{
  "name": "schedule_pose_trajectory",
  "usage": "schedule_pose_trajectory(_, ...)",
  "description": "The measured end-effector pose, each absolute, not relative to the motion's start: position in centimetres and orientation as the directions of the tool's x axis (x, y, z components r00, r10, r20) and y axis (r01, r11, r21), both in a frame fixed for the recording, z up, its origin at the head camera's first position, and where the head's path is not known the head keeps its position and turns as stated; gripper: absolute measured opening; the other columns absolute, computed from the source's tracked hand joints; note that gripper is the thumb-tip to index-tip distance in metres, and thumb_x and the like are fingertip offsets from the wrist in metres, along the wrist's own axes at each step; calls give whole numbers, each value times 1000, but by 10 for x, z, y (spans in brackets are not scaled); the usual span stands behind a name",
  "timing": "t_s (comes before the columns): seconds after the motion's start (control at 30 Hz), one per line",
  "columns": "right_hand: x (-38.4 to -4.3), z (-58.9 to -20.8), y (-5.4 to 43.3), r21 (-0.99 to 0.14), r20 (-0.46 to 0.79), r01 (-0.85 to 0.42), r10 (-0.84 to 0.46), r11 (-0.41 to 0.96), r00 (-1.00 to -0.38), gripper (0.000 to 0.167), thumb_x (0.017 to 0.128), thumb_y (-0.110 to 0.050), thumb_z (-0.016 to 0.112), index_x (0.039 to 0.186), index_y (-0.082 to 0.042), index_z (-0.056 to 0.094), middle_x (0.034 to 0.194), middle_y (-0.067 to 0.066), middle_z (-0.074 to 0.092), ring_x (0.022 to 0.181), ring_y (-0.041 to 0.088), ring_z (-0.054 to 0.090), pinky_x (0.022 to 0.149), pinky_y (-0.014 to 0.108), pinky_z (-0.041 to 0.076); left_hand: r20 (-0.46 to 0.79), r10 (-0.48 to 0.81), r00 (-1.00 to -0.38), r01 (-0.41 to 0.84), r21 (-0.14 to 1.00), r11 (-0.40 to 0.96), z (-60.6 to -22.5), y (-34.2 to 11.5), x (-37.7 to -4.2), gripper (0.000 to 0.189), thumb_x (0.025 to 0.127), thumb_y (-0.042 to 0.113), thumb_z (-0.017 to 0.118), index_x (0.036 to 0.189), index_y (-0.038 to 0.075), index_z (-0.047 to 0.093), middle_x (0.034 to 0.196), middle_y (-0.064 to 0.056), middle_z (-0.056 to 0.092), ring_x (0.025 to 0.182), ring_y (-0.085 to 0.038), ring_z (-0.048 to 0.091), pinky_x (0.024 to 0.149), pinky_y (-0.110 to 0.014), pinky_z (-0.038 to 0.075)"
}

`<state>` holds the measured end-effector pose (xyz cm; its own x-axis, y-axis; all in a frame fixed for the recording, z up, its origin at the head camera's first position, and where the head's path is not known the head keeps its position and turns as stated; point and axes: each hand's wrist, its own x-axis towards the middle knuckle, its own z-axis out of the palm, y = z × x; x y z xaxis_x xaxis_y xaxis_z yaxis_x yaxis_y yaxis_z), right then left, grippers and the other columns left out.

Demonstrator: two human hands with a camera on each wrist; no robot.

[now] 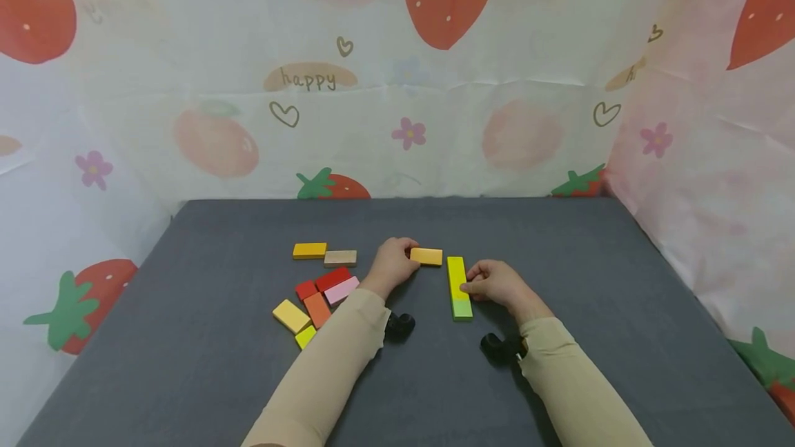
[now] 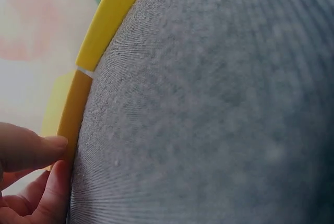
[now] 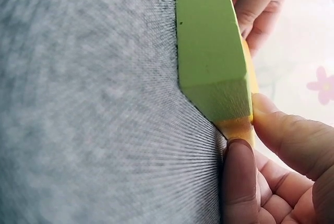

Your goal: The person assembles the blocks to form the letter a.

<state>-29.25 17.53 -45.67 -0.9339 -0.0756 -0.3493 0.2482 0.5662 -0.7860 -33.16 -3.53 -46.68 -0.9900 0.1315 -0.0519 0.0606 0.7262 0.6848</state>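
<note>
My left hand (image 1: 391, 264) pinches the left end of a yellow-orange wooden block (image 1: 427, 256) lying flat on the table. In the left wrist view, the thumb and a finger of that hand grip this block (image 2: 74, 112). Just right of it lies a long yellow block (image 1: 456, 273), with a small gap between them. A green block (image 1: 462, 310) sits end to end with the yellow one, on the near side. My right hand (image 1: 499, 287) holds the yellow block's right edge, thumb on top and fingers at the side. The green block (image 3: 211, 36) fills the right wrist view's middle.
Left of my left hand lie loose blocks: an orange-yellow one (image 1: 309, 250), a tan one (image 1: 340, 259), red (image 1: 332, 279), pink (image 1: 341, 290), orange (image 1: 317, 310), pale yellow (image 1: 290, 316) and bright yellow (image 1: 305, 336). A grey cloth (image 1: 186, 378) covers the table; printed curtains (image 1: 373, 33) surround it.
</note>
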Motion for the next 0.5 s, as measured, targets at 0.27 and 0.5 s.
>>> schedule_pose_trajectory(0.27,-293,-458,176,-785,-345,244,-74,570,-936,25,77,-18,73,93,-5,58,75,6,55,74,19,56,66,28,50,-54,179,-982,105,630,769,-465,-34,-335,33,84,11,64,116,12,61,105,-4,60,91,-17,53,86,-32,46)
schedule_pose_trajectory(0.5,-293,-461,175,-793,-331,228,-85,566,-940,25,78,-18,73,93,-5,58,76,7,56,73,18,57,67,29,50,-57,233,-971,163,558,814,-464,-33,-333,36,84,13,64,119,10,61,110,-7,56,98,-20,50,87,-33,44)
